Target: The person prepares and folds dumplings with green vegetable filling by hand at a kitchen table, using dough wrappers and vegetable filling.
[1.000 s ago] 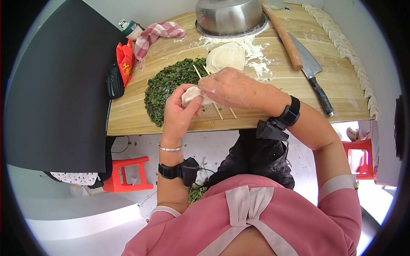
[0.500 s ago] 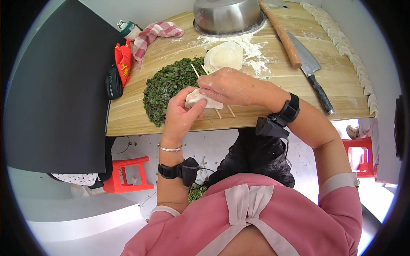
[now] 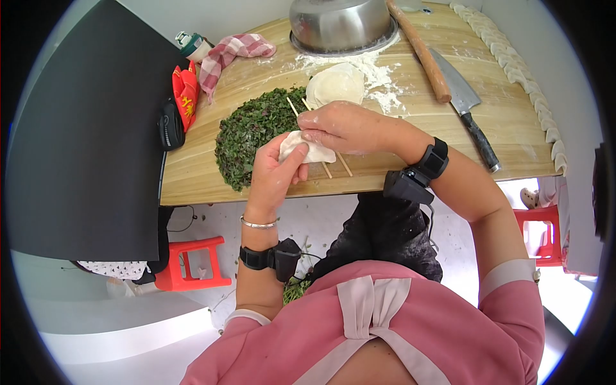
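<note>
Before me, the wooden tabletop (image 3: 513, 138) bears chopped greens (image 3: 247, 131), chopsticks (image 3: 345, 165), dough wrappers (image 3: 337, 83), a rolling pin (image 3: 420, 51) and a cleaver (image 3: 459, 83).

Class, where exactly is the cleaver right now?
In the head view, the cleaver lies on the right side of the table, its blade just beside the rolling pin.

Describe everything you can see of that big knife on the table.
The knife has a broad, grey, metal-looking blade and a dark handle with a paler end. It lies on the wooden table, handle toward the near edge, blade farther back. The rolling pin lies close along the blade's left; whether they touch is unclear. No hand is on it.
</note>
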The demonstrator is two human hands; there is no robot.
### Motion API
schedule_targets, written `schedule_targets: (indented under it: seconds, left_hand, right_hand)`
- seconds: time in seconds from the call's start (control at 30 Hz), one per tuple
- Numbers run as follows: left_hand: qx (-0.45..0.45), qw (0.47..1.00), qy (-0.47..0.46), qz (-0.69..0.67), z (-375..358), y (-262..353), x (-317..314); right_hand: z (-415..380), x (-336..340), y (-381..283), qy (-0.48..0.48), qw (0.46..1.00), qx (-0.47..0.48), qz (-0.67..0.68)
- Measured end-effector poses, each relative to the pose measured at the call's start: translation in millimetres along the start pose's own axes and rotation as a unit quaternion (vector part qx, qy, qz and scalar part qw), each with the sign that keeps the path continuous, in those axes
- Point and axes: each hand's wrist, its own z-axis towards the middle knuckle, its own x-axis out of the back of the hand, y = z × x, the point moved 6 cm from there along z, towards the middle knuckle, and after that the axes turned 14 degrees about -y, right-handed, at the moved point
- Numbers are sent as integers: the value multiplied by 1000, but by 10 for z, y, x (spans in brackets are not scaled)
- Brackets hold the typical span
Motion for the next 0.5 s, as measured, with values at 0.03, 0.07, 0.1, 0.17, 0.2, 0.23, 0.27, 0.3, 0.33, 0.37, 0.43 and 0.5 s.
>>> schedule_targets:
  seconds: [0.03,0.07,0.1,0.17,0.2,0.23,0.27,0.3,0.33,0.37,0.43,0.5]
  left_hand:
    - [-3,1000,-1,-5,-1,0,0]
    - [-2,1000,-1,-6,-4,8,3]
    - [9,1000,-19,-3,-5,14,-14]
    - [21,999,-37,-1,-8,8,-35]
    - [20,999,-46,1,-2,9,-46]
    - [19,998,-56,3,4,12,-58]
    - [19,998,-56,2,10,13,-72]
    - [12,999,-40,-15,20,19,-75]
    - [6,999,-23,-33,20,24,-65]
    - [5,999,-22,-33,17,28,-61]
    - [10,999,-19,-43,4,20,-50]
    - [9,998,-36,-45,6,-13,-23]
  right_hand:
    - [6,-2,-21,12,999,32,15]
    - [5,-2,-39,23,997,63,30]
    - [8,0,-54,23,997,63,30]
    - [0,4,-86,20,998,58,17]
    - [-8,34,-114,20,998,57,17]
    - [-10,65,-117,10,998,35,46]
    - [-12,75,-102,0,997,13,75]
    - [-18,81,-76,1,997,13,73]
    - [-23,90,-30,9,997,18,74]
    - [-22,93,-1,17,997,22,76]
    - [-1,55,-10,2,997,34,63]
    - [15,2,-22,-14,998,44,51]
